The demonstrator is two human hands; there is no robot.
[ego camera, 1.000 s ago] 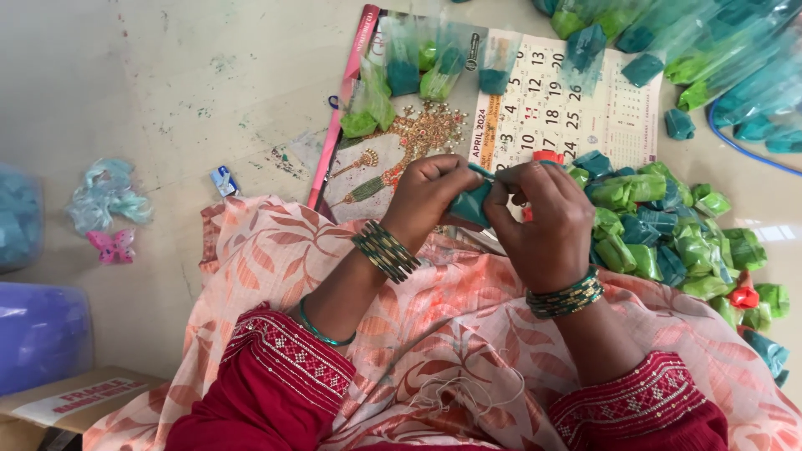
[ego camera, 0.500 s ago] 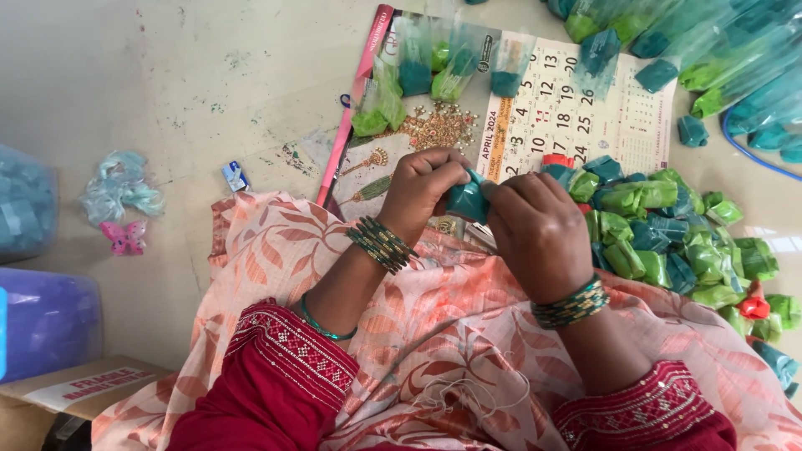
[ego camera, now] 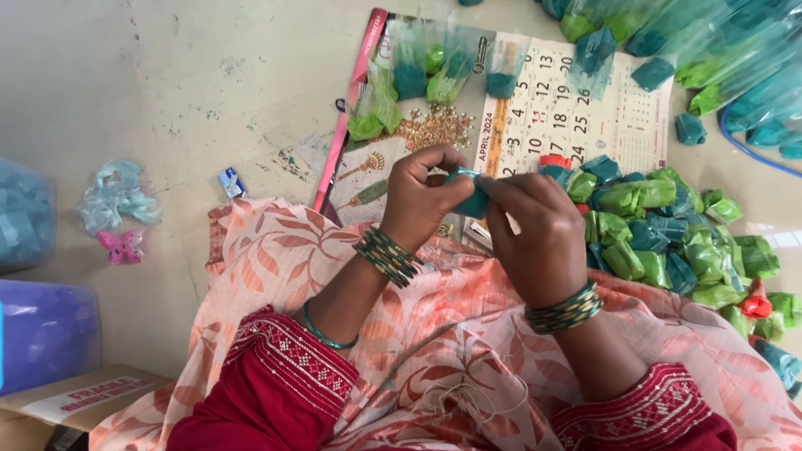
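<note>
- Left hand (ego camera: 426, 196), centre frame, wrist bent, fingers curled, pinches a small teal plastic-wrapped packet (ego camera: 473, 199)
- Right hand (ego camera: 535, 230) meets it, fingertips gripping the same packet from the right
- Packet sits between both hands, above the paper wall calendar (ego camera: 576, 117)

Even, soft daylight, fairly bright; shadows are weak and diffuse, with only faint shade beneath the hands and along the near edge of the pink cloth (ego camera: 276, 276). Glare: a pale sheen on the floor (ego camera: 167, 92) at far right, near the heap of green and teal packets (ego camera: 668, 242), and highlights on the clear plastic bags (ego camera: 735, 50) at the far right corner. Centre is reasonably sharp; the blue and purple containers (ego camera: 33, 276) at the left edge look soft and hazy, with mild wide-angle stretch toward the corners.
</note>
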